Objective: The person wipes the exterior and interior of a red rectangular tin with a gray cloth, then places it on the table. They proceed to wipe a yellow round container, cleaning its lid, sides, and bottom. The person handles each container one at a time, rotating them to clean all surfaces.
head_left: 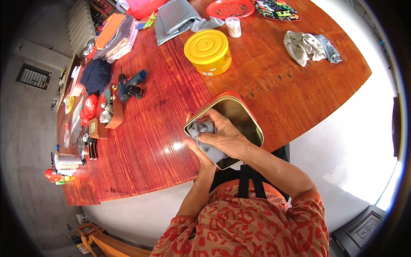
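Note:
An open rectangular metal tin (243, 120) with rounded corners, a gold inside and a red outer wall is at the near edge of the table. My left hand (200, 153) grips the tin's left side, with some fingers hidden behind the wall. A crumpled grey cloth (217, 155) lies in the left part of the tin, against the inner wall. My right hand (227, 138) is closed on this cloth, thumb and fingers bunching it near the left rim. Beyond the tin stands a round yellow tub (209, 68) with its lid on.
The reddish wooden table (158, 111) holds a cordless drill (130, 85) and a brown box of utensils (114, 116) on the left. Farther back are a grey plastic bag (174, 21), a clear cup (233, 27), a red tray (230, 7), toy cars (278, 9) and crumpled cloths (304, 47).

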A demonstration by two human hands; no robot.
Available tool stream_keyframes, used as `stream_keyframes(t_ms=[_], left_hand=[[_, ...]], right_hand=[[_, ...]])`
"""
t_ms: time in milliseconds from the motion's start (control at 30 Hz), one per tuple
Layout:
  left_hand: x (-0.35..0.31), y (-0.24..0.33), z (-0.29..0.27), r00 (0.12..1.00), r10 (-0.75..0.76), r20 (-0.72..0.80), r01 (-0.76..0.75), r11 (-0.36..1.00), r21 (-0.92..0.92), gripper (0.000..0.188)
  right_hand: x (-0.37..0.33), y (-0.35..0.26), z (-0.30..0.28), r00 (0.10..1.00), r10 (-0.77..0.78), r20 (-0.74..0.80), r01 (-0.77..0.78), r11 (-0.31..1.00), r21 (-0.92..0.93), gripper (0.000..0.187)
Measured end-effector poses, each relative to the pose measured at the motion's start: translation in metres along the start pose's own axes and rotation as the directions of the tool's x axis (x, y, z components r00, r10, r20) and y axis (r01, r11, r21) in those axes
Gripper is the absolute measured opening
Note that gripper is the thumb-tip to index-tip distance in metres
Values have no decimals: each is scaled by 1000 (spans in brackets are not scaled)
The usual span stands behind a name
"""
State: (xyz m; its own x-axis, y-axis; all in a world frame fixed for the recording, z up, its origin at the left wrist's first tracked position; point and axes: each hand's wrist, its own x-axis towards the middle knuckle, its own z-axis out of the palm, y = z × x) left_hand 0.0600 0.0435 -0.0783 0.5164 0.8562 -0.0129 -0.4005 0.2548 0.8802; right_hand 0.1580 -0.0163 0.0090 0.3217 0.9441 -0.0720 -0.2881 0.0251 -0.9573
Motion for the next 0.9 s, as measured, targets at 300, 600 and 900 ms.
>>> stream_keyframes(t_ms=[300,600,900], left_hand=[[0,13,20,996,17,-91,-12,998,55,80],[5,13,7,992,-104,-76,102,994,-35,92],[12,4,1,994,-87,-65,82,994,-79,66]], right_hand=[[-2,-6,-9,994,88,59,-83,993,-80,26],[-11,-7,-24,971,130,202,-30,900,-436,29],[-16,14,0,974,-226,17,212,878,-430,29]])
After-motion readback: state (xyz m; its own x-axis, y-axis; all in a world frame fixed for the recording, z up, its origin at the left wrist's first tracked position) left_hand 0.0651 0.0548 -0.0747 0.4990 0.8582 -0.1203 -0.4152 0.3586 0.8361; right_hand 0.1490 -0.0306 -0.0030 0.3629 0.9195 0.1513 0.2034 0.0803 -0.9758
